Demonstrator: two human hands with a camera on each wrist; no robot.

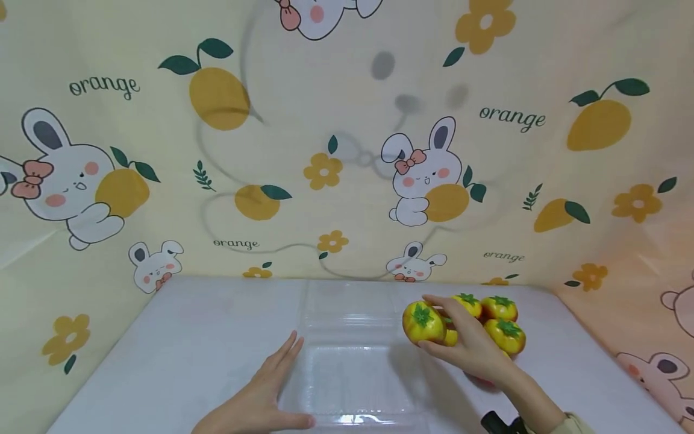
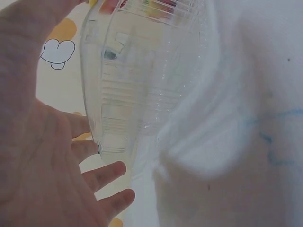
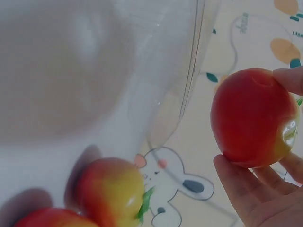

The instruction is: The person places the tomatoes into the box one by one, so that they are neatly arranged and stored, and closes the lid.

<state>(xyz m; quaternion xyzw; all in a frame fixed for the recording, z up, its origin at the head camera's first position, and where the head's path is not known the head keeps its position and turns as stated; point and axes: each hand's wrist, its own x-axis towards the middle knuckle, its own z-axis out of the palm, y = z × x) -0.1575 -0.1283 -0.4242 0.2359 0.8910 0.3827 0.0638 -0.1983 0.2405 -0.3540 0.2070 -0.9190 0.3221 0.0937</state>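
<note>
My right hand (image 1: 468, 346) pinches a yellow persimmon (image 1: 423, 323) with a green leafy top between thumb and fingers. It is raised beside the right edge of a clear plastic box (image 1: 358, 380), whose hinged lid (image 1: 349, 304) lies folded back. In the right wrist view the underside of the held persimmon (image 3: 251, 118) is red. My left hand (image 1: 260, 386) is at the box's left side, thumb near its front corner and fingers extended along the wall. The left wrist view shows the see-through box wall (image 2: 137, 90) close to those fingers.
Several more persimmons (image 1: 506, 336) sit grouped on the white table (image 1: 206, 325) to the right, partly behind my right hand. A printed cloth (image 1: 347, 223) with rabbits and oranges hangs behind the table. A black object (image 1: 501, 423) shows by my right wrist.
</note>
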